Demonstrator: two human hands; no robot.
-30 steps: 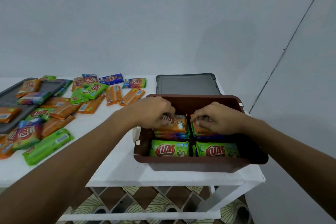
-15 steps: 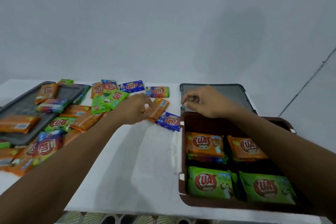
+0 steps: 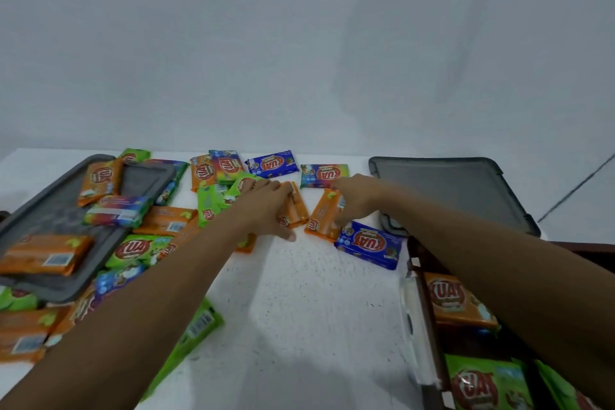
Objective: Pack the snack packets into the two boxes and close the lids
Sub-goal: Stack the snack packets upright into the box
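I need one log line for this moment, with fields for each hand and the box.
left hand: on orange snack packet | right hand: on second orange packet | brown plastic box: open, partly filled

white table [image 3: 309, 309], snack packets [image 3: 166, 225], box [image 3: 421, 303], lids [image 3: 446, 190]

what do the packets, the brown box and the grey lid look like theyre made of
Packets: thin glossy printed film, probably plastic; they catch the light and crinkle.
Brown box: rigid moulded plastic by its thin rim, with a clear latch.
Grey lid: matte hard plastic, with a raised moulded edge.
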